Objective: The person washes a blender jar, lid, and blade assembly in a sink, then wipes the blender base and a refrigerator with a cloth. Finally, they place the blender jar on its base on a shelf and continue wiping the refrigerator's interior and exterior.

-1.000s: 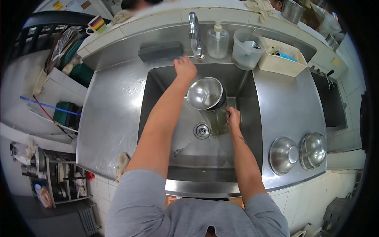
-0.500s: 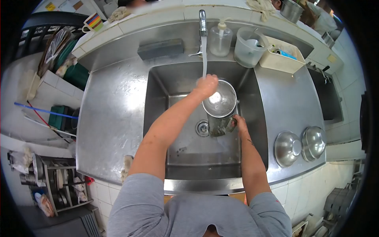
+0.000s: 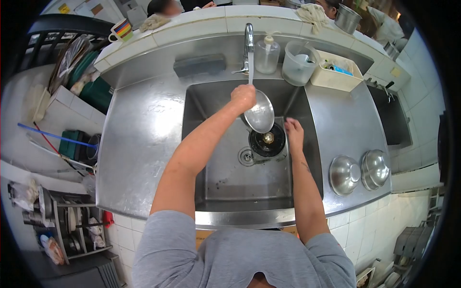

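Observation:
Gripped in my left hand (image 3: 243, 98) is a shiny metal bowl (image 3: 260, 113), tilted on its side beneath the running tap (image 3: 248, 41). Water falls close to my left fingers. Below the bowl, a black round piece with a brass-coloured centre (image 3: 261, 144) stands in the sink beside the drain (image 3: 247, 156); the bowl's lower edge overlaps it in view. Just right of that black piece, my right hand (image 3: 294, 130) is raised with loosely bent fingers and nothing in it.
Two upturned metal bowls (image 3: 344, 175) sit on the right side of the steel counter. Behind the sink stand a grey block (image 3: 199, 65), a pump bottle (image 3: 267, 55), a clear plastic jug (image 3: 297, 67) and a cream bin (image 3: 336, 77). Other people are partly visible beyond the tiled ledge (image 3: 201, 26).
My left hand has turned the bowl from facing up onto its side and shifted slightly left. My right hand has let go of the black-based piece, now standing upright, and risen beside it.

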`<state>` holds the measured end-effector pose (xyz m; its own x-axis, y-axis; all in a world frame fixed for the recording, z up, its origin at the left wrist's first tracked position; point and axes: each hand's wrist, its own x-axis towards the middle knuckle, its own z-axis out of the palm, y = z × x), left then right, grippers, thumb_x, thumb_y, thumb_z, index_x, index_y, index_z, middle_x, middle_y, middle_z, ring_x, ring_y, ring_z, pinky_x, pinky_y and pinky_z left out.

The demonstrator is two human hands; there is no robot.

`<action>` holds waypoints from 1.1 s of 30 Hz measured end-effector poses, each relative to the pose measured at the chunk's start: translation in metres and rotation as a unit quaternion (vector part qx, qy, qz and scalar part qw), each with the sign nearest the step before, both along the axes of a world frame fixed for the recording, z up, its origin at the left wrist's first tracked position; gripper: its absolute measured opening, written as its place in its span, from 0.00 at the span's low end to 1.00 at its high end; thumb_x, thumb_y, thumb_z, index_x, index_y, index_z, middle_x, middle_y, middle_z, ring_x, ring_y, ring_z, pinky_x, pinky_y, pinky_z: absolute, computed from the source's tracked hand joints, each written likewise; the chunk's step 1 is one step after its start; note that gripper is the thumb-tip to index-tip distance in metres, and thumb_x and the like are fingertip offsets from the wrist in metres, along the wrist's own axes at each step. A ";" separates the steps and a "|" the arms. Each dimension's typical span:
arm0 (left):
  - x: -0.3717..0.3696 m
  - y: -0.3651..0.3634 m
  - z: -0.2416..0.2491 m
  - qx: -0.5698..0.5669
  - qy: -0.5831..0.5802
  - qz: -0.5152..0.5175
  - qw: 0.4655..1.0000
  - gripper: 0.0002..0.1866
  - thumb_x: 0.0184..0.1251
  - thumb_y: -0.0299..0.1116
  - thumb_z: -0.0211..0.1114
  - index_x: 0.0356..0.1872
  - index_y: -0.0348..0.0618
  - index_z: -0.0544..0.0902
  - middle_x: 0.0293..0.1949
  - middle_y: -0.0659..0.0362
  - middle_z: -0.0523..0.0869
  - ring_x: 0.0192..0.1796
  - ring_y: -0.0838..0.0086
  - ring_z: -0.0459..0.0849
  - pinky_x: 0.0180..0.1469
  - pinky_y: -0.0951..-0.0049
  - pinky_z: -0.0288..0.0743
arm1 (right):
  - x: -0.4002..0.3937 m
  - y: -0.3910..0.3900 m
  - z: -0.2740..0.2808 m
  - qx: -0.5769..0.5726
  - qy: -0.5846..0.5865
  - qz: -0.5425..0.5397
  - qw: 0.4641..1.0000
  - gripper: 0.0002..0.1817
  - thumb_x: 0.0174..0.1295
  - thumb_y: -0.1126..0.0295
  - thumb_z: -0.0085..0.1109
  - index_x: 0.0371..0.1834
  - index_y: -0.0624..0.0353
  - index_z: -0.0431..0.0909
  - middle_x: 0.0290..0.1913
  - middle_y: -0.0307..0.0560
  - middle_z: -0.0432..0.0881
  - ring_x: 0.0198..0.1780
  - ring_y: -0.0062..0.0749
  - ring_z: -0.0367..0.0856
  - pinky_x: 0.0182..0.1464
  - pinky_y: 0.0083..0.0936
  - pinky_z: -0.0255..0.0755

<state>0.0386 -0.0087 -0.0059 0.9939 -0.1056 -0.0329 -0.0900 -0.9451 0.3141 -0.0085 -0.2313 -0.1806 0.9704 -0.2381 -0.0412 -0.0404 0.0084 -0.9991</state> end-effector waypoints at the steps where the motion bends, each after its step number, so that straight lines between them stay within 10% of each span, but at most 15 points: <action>1: 0.001 0.001 -0.003 -0.012 -0.009 0.009 1.000 0.12 0.51 0.25 0.57 0.37 0.36 0.82 0.41 0.44 0.82 0.47 0.52 0.80 0.47 0.59 0.76 | 0.003 0.020 0.032 0.027 -0.012 0.028 0.999 0.15 0.60 0.65 0.55 0.48 0.59 0.75 0.39 0.39 0.79 0.40 0.20 0.75 0.41 0.18 0.67; 7: -0.003 0.026 -0.021 -0.081 0.023 0.105 0.991 0.13 0.49 0.28 0.58 0.37 0.37 0.82 0.40 0.43 0.82 0.45 0.51 0.81 0.46 0.58 0.75 | 0.015 0.093 0.094 0.262 0.192 -0.010 0.946 0.20 0.54 0.76 0.52 0.52 0.60 0.71 0.43 0.50 0.78 0.42 0.35 0.77 0.44 0.27 0.72; 11: -0.033 0.031 -0.064 0.148 -0.270 0.052 0.950 0.13 0.50 0.32 0.60 0.36 0.36 0.82 0.39 0.43 0.82 0.42 0.50 0.81 0.44 0.57 0.75 | 0.044 0.121 0.050 0.154 0.109 -0.042 0.981 0.20 0.50 0.79 0.50 0.50 0.58 0.71 0.43 0.53 0.79 0.43 0.41 0.79 0.44 0.33 0.73; 14: -0.037 0.031 -0.068 -0.156 0.117 -0.165 0.967 0.14 0.51 0.36 0.62 0.34 0.35 0.81 0.36 0.43 0.82 0.39 0.51 0.82 0.42 0.59 0.75 | 0.046 0.140 0.068 -0.058 0.092 0.005 0.994 0.21 0.50 0.80 0.48 0.51 0.58 0.71 0.43 0.59 0.79 0.46 0.48 0.79 0.46 0.36 0.73; 16: -0.047 0.028 -0.072 -0.148 0.079 -0.135 0.977 0.14 0.51 0.36 0.62 0.34 0.36 0.81 0.35 0.43 0.83 0.37 0.52 0.82 0.40 0.60 0.75 | 0.039 0.147 0.089 -0.235 0.063 0.050 0.969 0.23 0.50 0.80 0.45 0.52 0.56 0.71 0.44 0.63 0.78 0.46 0.53 0.78 0.44 0.38 0.74; 20: -0.052 0.028 -0.076 -0.155 0.017 -0.131 0.979 0.13 0.51 0.33 0.60 0.34 0.34 0.81 0.32 0.45 0.83 0.34 0.58 0.83 0.39 0.64 0.76 | 0.042 0.150 0.091 -0.240 0.084 0.083 0.963 0.20 0.55 0.72 0.49 0.54 0.52 0.71 0.42 0.58 0.79 0.45 0.51 0.79 0.45 0.42 0.73; 27: -0.033 0.032 -0.070 -0.402 0.193 -0.008 0.895 0.12 0.51 0.29 0.57 0.35 0.32 0.79 0.30 0.55 0.83 0.31 0.70 0.81 0.30 0.71 0.77 | 0.003 0.135 0.114 0.068 0.210 0.209 0.953 0.23 0.61 0.41 0.46 0.48 0.45 0.74 0.31 0.44 0.76 0.28 0.35 0.74 0.27 0.48 0.68; 33: -0.032 0.014 -0.057 -0.353 0.214 -0.051 0.909 0.10 0.50 0.28 0.59 0.30 0.29 0.78 0.27 0.53 0.80 0.26 0.70 0.79 0.25 0.73 0.76 | 0.001 0.125 0.091 0.197 0.231 0.180 0.936 0.30 0.63 0.38 0.35 0.63 0.40 0.64 0.50 0.43 0.74 0.49 0.47 0.70 0.43 0.69 0.58</action>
